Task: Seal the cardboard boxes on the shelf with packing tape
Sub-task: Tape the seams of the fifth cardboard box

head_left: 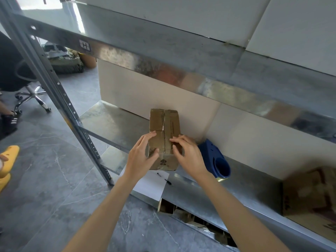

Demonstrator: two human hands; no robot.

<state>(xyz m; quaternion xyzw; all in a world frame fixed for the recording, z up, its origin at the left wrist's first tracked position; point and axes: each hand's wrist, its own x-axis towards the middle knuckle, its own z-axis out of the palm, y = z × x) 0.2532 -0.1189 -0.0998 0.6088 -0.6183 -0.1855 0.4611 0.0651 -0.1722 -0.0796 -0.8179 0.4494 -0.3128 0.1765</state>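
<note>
Grey marbled floor tiles and a white tiled wall frame a galvanised metal shelf (116,122), where both hands work near its front edge. The left hand (143,155) clasps the left side of a small brown cardboard box (163,122) with fingers laid over the top edge and thumb pressed near the front. The right hand (190,155) clasps the right side the same way, its fingertips (173,140) resting on the top close to the centre seam. The box lies flat on the shelf with its long side running from the front edge towards the wall.

Just right of the box, touching or nearly touching it, lies a blue plastic tape dispenser (214,157). A white sheet of paper (152,184) sits at the front edge below the box, a black pen (168,181) on it. Well apart, towards the shelf's right end, stands a larger brown cardboard box (311,193), blurred. On the floor to the left are a black office chair (31,95) and a yellow slipper (10,155).
</note>
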